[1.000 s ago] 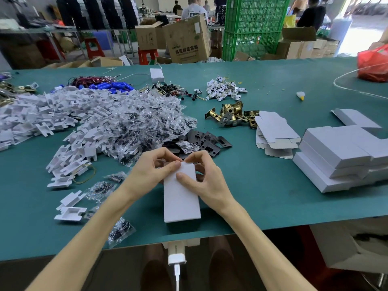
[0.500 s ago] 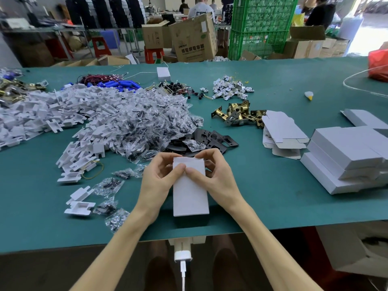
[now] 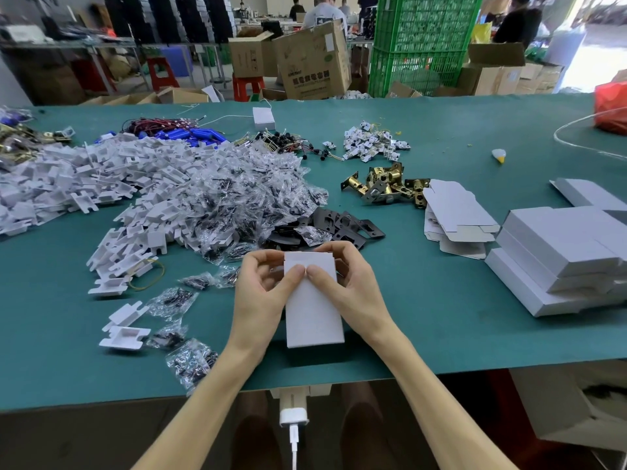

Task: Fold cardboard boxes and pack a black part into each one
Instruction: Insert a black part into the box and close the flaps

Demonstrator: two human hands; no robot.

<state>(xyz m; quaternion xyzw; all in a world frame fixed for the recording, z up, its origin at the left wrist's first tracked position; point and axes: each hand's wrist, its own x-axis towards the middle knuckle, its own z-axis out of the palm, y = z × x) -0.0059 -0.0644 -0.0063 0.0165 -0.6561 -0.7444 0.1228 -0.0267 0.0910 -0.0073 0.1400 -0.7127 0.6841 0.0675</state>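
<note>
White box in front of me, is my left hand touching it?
Touching. The head view shows the left hand gripping the box at its far end, its thumb pressed on the top face.

A small white cardboard box [image 3: 314, 310], folded into a long closed block, lies lengthwise between the fingers [image 3: 295, 271]. Its far end is pinched from both sides, and both thumbs press side by side on its top face. Just beyond the fingers, a loose heap of flat black plates [image 3: 342, 225] with cut-out holes lies on the tabletop [image 3: 441, 327]. Well apart to their right sit unfolded white box blanks [image 3: 454, 212] and a stack of closed white boxes [image 3: 559, 245].
</note>
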